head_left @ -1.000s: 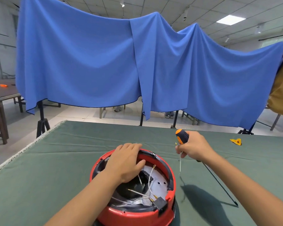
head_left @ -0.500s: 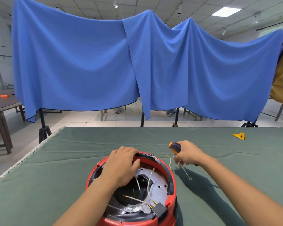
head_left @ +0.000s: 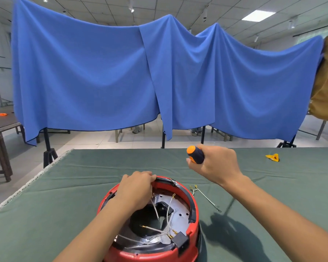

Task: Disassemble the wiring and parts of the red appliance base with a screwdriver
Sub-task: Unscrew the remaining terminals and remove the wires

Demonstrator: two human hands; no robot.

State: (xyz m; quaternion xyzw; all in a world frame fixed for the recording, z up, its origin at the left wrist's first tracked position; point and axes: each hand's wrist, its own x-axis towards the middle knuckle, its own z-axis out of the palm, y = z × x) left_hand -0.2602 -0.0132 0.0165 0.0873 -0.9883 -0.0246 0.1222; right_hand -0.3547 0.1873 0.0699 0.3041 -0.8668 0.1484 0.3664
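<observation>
At lower centre, your left hand [head_left: 135,188] curls its fingers over the far rim of the red appliance base [head_left: 194,214], which holds white wires [head_left: 169,207] and a black connector block [head_left: 181,240]. Your right hand [head_left: 216,164], raised at centre right, grips the screwdriver [head_left: 195,155]; a detached wire [head_left: 204,197] lies on the green table [head_left: 64,195] beside the base.

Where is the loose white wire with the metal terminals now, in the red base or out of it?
Out: the white wire lies on the green cloth right of the red base, touched by neither hand.
</observation>
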